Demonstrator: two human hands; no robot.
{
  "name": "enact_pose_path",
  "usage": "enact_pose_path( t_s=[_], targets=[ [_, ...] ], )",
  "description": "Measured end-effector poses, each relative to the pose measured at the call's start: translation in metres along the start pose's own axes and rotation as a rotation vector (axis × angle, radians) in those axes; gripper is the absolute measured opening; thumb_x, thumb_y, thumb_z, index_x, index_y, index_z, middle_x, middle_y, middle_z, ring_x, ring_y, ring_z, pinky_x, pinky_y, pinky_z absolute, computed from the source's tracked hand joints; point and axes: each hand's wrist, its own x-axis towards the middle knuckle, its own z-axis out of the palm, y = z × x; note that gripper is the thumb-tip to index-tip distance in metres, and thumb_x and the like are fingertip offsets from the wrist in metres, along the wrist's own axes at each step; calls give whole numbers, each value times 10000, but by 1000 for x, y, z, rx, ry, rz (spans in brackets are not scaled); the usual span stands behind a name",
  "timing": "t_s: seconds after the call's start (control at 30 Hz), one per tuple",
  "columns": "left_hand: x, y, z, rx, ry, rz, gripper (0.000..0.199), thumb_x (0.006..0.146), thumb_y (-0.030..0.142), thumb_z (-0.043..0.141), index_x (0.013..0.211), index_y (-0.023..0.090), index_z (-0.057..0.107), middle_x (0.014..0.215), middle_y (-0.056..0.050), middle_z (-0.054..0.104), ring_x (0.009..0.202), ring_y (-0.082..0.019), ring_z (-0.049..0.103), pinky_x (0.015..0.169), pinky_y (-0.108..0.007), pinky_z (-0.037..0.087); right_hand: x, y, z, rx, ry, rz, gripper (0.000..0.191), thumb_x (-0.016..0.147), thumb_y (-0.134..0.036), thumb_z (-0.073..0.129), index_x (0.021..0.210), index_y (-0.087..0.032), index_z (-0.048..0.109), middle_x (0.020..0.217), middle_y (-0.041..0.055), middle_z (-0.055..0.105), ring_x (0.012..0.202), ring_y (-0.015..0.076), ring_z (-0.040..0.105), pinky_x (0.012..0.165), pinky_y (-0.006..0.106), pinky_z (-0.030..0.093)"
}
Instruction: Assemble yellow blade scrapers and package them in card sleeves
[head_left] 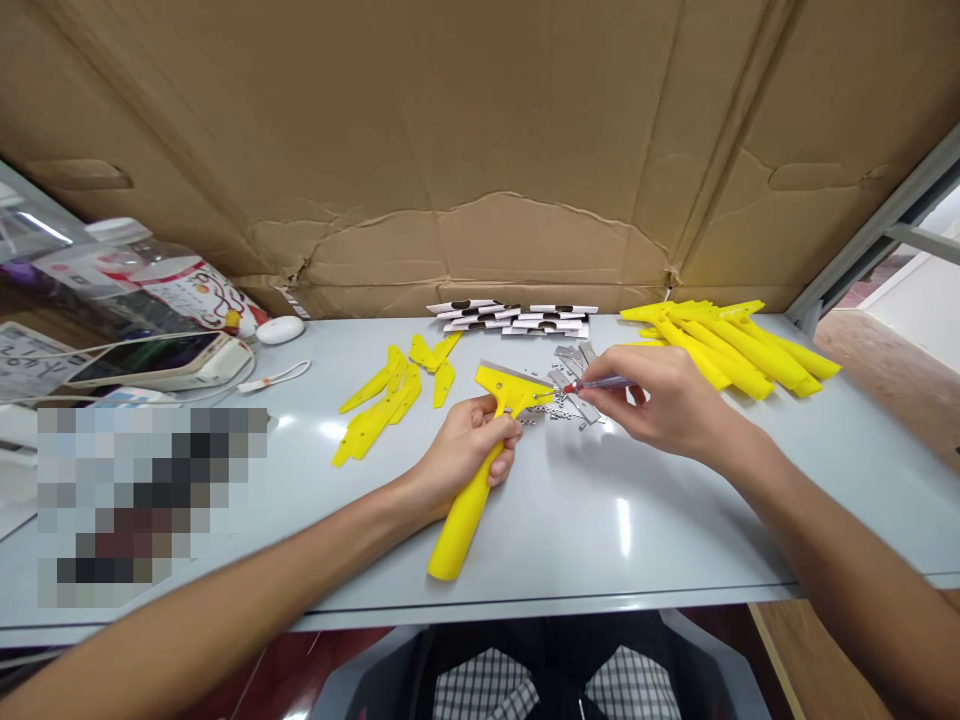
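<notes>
The left hand (476, 445) grips the yellow scraper (466, 515) at its neck, probably light, stiff plastic; hold there, clear of the blade edge. The right hand (664, 400) pinches a slim screwdriver (606, 383) at the head. Just beyond, loose blades (585, 405) look thin and sharp on the counter (570, 560).

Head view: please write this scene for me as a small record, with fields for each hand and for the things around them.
Left hand: grips yellow scraper
Right hand: holds slim screwdriver, tip at scraper's head
Behind the hands: metal blades, small screws, white-and-black pieces
Left side: flat yellow pieces, phone, bottle
Right side: pile of yellow handles
Surface: pale grey table
Backdrop: brown cardboard
Unclear: blurred patch, lower left
</notes>
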Motion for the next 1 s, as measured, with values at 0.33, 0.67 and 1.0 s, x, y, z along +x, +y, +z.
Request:
enact_pose_path(
  t_s=[0.33,0.67,1.0],
  targets=[
    [-1,3,1,16,8,-14,221,753,250,689,687,209,482,413,65,462,339,-68,375,355,-193,272,-2,-1,1,-67,26,115,134,943,-321,729,924,-191,698,709,-12,721,581,114,607,595,268,435],
    [1,1,0,15,1,-14,239,762,251,698,689,213,473,424,67,461,337,-68,379,351,-195,272,-2,3,1,32,-21,-49,198,889,-46,570,900,-213,676,1068,53,641,754,128,591,624,276,428],
    [-2,3,1,26,0,-18,225,758,252,682,690,216,470,414,61,454,340,-70,374,358,-200,274,-2,1,0,-84,24,139,199,944,-380,722,897,-205,638,630,-24,654,498,110,508,549,263,357]
  ],
)
